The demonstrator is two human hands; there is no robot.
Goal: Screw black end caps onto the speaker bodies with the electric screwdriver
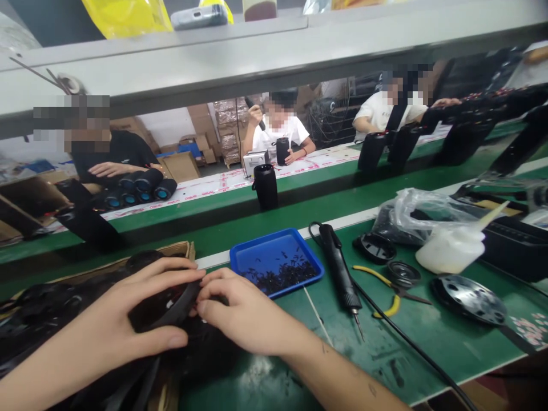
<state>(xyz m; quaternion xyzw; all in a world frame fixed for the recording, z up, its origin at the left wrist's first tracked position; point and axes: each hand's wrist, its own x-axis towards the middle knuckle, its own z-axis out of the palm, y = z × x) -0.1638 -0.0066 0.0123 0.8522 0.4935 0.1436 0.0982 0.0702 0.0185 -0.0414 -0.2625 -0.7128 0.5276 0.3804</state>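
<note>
My left hand (pixel 115 308) is wrapped round a curved black plastic part (pixel 182 302), thumb at its near side and fingers over the top. At the part's right edge, the fingers of my right hand (pixel 244 311) are bent and pinched together; whatever lies between them is hidden. Beneath both hands, a cardboard box (pixel 191 254) holds many similar black parts. Just beyond my right hand, a blue tray (pixel 319 269) contains small dark screws. An electric screwdriver (pixel 337 265) lies to the tray's right, bit pointing toward me.
Yellow-handled pliers (pixel 389 308), round black parts (pixel 374 248), a shiny oval part (pixel 468 299), a white squeeze bottle (pixel 449 251) and a plastic bag (pixel 415 211) occupy the right side. A black cylinder (pixel 266 191) stands on the green line, with several people beyond. A shelf (pixel 257 51) crosses overhead.
</note>
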